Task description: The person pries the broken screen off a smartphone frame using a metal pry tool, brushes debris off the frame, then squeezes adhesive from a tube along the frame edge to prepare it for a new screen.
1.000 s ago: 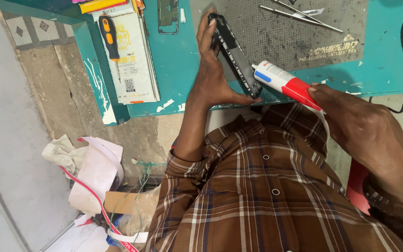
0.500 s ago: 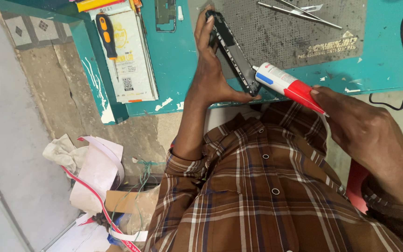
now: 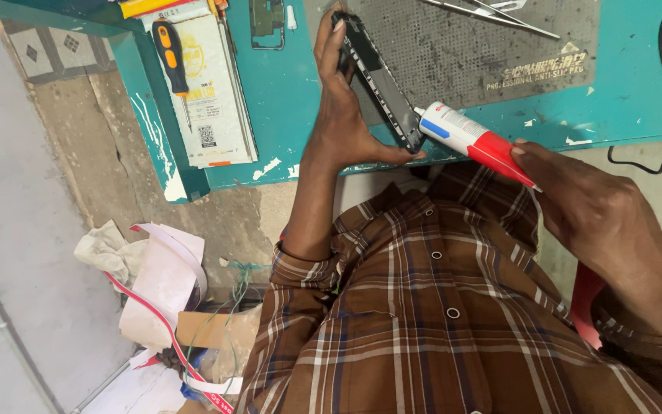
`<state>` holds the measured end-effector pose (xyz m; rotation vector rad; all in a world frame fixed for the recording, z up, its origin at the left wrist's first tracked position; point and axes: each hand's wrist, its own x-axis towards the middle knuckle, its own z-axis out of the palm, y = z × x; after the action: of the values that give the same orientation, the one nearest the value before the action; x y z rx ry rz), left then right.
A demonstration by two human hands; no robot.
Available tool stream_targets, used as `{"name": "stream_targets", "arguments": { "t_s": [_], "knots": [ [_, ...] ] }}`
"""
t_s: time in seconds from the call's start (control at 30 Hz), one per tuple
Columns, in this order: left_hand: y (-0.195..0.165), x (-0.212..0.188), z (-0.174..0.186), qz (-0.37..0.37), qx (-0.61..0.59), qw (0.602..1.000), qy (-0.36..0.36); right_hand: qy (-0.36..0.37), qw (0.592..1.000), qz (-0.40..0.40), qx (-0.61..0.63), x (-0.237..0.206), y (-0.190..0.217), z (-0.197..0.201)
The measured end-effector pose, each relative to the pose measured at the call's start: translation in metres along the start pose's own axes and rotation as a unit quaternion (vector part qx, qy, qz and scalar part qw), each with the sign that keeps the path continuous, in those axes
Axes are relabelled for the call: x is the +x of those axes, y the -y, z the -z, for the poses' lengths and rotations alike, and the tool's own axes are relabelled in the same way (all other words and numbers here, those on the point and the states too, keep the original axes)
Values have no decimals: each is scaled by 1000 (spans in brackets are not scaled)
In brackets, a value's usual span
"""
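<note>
counter (image 3: 285, 115): teal painted top, chipped along its near edge; both hands work over that edge, ahead of the person's brown checked shirt (image 3: 438, 322).
mat (image 3: 469, 46): grey dotted sheet lying on the counter, just beyond the left hand and above the right hand.
paper heap (image 3: 155, 284): white sheets and red-edged strips on the floor, well below and to the left of the left hand.
booklet (image 3: 212, 84): pale printed sheet on the counter, left of the left hand.
left hand (image 3: 346, 115): fingers spread and curled around a phone frame, thumb underneath, gripping it firmly.
right hand (image 3: 599, 222): closed around the red end of a tube, fingers wrapped tight.
phone frame (image 3: 377, 77): thin dark frame, held on edge and tilted over the mat, between the two hands.
tube (image 3: 473, 142): white, blue and red, its white nozzle touching the lower corner of the phone frame.
screwdriver (image 3: 172, 57): orange and black handle, resting on the booklet, well left of the left hand.
tweezers (image 3: 499, 15): metal, on the mat, far side from both hands.
</note>
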<state>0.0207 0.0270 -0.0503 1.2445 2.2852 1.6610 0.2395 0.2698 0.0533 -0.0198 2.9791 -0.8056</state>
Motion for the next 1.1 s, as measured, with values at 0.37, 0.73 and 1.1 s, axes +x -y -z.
{"name": "stream_targets", "arguments": {
  "t_s": [0.37,0.73,1.1],
  "knots": [
    [2,-1,-2,3,-13,1000,1,1,1000,-15,6,-10,-12,-8],
    [5,-3,-4,2,-3,1000,1,18,1000,-9,-2,-12,-11,-3],
    [-1,-4,-5,10,0,1000,1,14,1000,1,-9,-20,-17,-1]
  ]
}}
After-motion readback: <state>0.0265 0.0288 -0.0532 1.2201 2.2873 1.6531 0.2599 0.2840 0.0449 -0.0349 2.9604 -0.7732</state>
